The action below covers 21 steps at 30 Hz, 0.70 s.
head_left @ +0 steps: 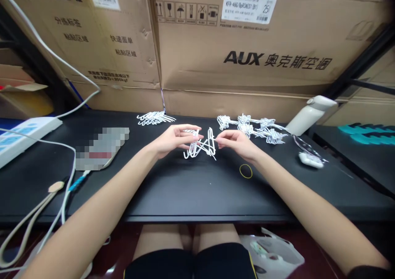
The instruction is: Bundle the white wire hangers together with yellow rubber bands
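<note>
Stacked brown AUX cartons (197, 56) behind a black table (191, 196); dark metal shelf frame (361, 52); reddish-brown floor (114, 250).

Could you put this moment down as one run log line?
left hand: holding white hooks | right hand: pinching at their edge | table: hook bundles, yellow band, bottle

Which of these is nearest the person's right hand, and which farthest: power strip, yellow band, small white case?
From the right hand:
1. Yellow band, just on its near side
2. Small white case, off right
3. Power strip, far left
</note>
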Tool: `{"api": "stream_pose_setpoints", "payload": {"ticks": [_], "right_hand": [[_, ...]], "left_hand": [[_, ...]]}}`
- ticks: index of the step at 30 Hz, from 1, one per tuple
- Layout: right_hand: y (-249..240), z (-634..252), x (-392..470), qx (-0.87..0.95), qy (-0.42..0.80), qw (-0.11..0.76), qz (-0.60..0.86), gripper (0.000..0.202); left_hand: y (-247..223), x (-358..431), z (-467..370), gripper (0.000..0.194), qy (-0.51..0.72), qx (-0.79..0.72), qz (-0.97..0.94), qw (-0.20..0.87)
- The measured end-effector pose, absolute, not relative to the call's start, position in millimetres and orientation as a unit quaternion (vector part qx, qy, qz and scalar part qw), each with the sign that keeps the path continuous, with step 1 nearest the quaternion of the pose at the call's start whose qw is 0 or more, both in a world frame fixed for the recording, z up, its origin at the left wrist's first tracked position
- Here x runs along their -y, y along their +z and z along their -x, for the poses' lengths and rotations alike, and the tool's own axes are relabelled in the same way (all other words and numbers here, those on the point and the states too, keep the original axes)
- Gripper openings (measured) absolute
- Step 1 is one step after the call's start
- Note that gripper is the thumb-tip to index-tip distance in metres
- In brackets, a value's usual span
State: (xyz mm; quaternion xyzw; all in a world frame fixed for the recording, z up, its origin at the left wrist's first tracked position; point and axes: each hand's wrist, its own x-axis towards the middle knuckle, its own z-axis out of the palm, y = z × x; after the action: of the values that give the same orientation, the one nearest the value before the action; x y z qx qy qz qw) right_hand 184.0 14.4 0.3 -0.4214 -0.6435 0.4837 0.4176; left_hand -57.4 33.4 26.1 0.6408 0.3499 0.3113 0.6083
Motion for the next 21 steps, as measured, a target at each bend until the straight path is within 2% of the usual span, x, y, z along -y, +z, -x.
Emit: {"api": "stream_pose_setpoints", "payload": {"ticks": [7, 21], "right_hand": [[3, -168, -1, 0.651, 0.452, 0.442, 0.420, 0.026], [1, -160, 9, 0.648, 0.516, 0.389, 0.402, 0.027]], "left_hand": [[23, -26, 46, 0.052, 0.346, -0.361, -0.635, 0.589], [18, -22, 38, 0.059, 0.340, -0.376, -0.652, 0.565]]}}
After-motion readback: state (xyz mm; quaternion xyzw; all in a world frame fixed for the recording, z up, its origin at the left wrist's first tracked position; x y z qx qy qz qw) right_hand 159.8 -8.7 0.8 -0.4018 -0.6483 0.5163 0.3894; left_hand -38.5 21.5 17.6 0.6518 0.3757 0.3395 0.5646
